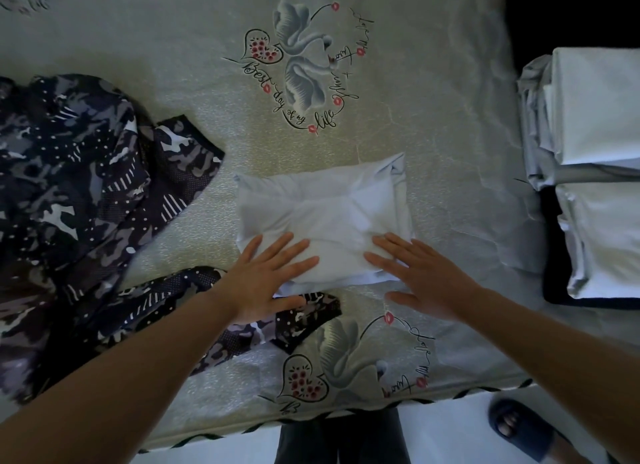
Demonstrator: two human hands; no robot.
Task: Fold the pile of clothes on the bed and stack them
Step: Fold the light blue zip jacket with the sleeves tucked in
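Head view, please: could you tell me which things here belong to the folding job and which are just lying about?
Part of the job:
- folded pale blue garment, both hands flat on it: left hand, right hand
- unfolded camouflage clothes
- stacks of folded clothes

Just lying about:
- printed bedsheet
- dark slipper on the floor

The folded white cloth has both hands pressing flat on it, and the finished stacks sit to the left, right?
Not quite. The head view shows the stacks on the right; both hands do press flat on the folded white cloth.
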